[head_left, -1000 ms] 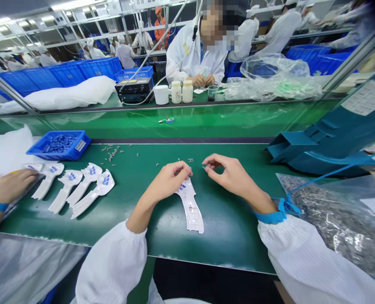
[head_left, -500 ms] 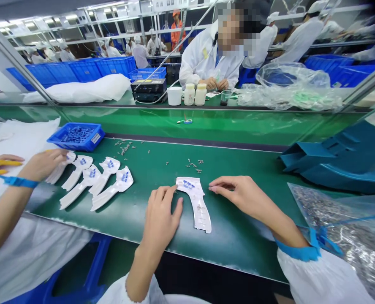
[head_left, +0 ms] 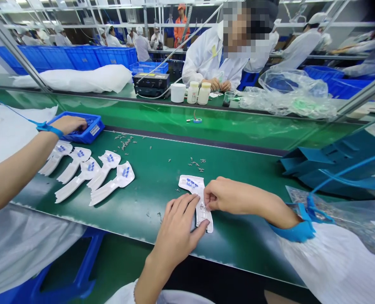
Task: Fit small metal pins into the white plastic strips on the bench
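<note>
A white plastic gun-shaped shell half (head_left: pixel 191 182) lies on the green table in front of me, with blue pieces in its wide end and small metal parts in its handle. My left hand (head_left: pixel 181 221) rests against the handle's left side, fingers stretched out and thumb touching near its lower end. My right hand (head_left: pixel 222 195) is closed in a pinch over the middle of the handle. Whatever lies between those fingertips is hidden. Small metal pieces (head_left: pixel 195 163) are scattered just beyond the shell.
Several similar white shells (head_left: pixel 124 175) lie to the left. A co-worker's hand (head_left: pixel 70 123) reaches into a blue bin (head_left: pixel 94 128) of small blue parts. More metal pieces (head_left: pixel 126 142) lie nearby. At right are a teal holder (head_left: pixel 327 164) and a clear bag (head_left: pixel 358 219) of metal parts.
My right hand has moved left and down onto the shell's handle. My left hand has slid right and down along it. The co-worker's hand has gone from the shells into the blue bin.
</note>
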Tool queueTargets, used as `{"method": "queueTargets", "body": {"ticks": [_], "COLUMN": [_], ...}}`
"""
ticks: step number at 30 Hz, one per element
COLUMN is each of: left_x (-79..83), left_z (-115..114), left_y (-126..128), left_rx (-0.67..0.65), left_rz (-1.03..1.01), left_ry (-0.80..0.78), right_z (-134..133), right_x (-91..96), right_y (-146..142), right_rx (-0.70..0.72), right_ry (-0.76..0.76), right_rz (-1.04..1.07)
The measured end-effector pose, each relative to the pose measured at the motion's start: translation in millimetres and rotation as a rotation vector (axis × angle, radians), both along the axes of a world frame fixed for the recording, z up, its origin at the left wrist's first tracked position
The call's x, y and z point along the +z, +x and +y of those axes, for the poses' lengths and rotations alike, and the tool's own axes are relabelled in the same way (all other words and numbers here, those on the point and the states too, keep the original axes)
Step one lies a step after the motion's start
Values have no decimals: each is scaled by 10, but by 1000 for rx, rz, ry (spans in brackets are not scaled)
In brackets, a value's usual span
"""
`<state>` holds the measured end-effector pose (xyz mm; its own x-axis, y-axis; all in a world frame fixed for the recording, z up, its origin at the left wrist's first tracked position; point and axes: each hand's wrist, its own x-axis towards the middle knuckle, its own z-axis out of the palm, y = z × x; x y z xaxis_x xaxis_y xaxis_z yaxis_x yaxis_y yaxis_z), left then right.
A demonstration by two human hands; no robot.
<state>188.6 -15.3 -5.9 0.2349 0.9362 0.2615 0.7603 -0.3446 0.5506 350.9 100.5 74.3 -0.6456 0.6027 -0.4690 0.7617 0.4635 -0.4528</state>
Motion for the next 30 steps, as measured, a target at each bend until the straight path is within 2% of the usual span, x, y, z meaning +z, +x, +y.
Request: {"method": "queueTargets", "body": {"ticks": [8, 11, 14, 16, 20, 22, 23, 27, 30], "left_x": [27, 35, 22, 4, -16, -6, 1, 23, 8], "left_z": [23, 40, 34, 19, -8, -14, -15, -14, -11], "left_y": [-1, -10, -11, -11, -14, -18, -19, -28, -41], "left_rx": [-3, -6, -5, 1, 17, 15, 11, -7, -10], "left_rz": [-41, -57, -58, -59, -73, -76, -77, -77, -66], "left_ry": [-56, -80, -79, -66, -43, -35, -33, -46, -47], "right_z": [51, 96, 109, 52, -211, -341, -389, -465, -480], "right_x": [59, 13, -73, -145, -285, -343, -370, -472, -518], "right_y": [-169, -143, -39, 56, 187, 194, 186, 140, 125], "right_rx": [45, 34, -6, -132, -626, -799, -829, -742, -671], "right_ry": [20, -16, -95, -210, -582, -668, -682, -660, -547], "right_rz": [-166, -109, 48, 186, 502, 579, 595, 649, 658]}}
